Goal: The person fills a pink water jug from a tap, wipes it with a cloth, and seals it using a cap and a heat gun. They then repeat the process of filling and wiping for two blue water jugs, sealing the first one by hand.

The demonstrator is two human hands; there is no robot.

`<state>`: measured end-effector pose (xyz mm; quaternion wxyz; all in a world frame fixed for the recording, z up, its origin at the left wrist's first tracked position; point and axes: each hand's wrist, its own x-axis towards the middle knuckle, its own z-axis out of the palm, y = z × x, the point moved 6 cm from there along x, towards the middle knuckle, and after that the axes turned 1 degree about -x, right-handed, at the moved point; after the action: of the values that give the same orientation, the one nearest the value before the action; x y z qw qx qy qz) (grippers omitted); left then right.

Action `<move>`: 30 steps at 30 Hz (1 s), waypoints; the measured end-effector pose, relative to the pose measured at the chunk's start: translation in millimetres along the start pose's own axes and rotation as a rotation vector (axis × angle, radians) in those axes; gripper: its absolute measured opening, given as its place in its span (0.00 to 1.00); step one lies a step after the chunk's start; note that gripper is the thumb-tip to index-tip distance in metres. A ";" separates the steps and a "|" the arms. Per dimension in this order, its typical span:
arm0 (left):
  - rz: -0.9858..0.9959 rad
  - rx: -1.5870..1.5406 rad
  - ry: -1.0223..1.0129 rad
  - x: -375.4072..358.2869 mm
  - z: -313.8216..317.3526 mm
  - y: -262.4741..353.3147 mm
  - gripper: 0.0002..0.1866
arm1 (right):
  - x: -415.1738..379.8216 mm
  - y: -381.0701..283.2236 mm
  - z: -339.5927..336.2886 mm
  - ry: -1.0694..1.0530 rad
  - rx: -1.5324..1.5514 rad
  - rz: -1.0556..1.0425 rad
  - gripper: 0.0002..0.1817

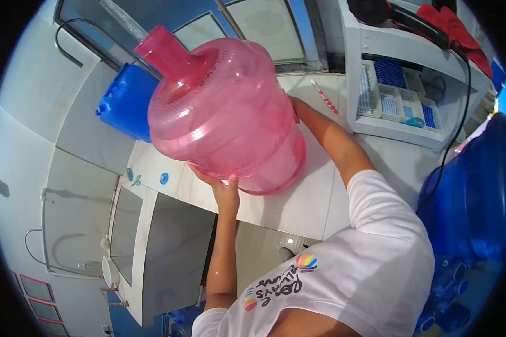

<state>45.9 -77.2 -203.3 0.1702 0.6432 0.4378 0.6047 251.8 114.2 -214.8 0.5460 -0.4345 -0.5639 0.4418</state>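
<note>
A large translucent pink water jug (236,112) is tilted above the white counter, its neck toward the upper left of the view. My left hand (226,194) grips the jug's near side, thumb showing and fingers partly hidden by it. On the opposite side my right hand (292,108) holds the jug near its base, most of its fingers out of sight behind the pink wall. A clear, glistening strand like running water (122,19) comes down to the jug's mouth.
Behind the neck stands a blue container (128,102). A blue cap (163,178) and a red-and-white brush (324,96) lie on the white counter (315,216). Right of it, a shelf holds baskets (396,95) and a heat gun-like tool with a black cord (419,25). Blue jugs (466,196) stand at right.
</note>
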 end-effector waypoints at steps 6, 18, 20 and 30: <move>-0.033 -0.050 -0.045 -2.6 3.8 -5.1 0.55 | -90.3 65.3 -22.9 0.345 -0.468 -0.073 0.31; -0.024 -0.019 -0.009 0.9 -14.2 -25.3 0.50 | -248.7 70.8 108.2 0.619 -0.529 -0.144 0.28; -0.068 -0.163 -0.066 -1.5 -16.8 -27.8 0.43 | -220.1 75.5 81.2 0.684 -1.045 -0.455 0.28; -0.103 -0.371 0.024 -2.3 -19.0 -31.1 0.39 | -218.0 11.8 105.6 0.680 -0.628 -0.384 0.30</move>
<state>17.4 -67.6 -224.1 0.3112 0.5704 0.3530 0.6732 152.1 -97.5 -278.2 0.6132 -0.5854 -0.5297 -0.0242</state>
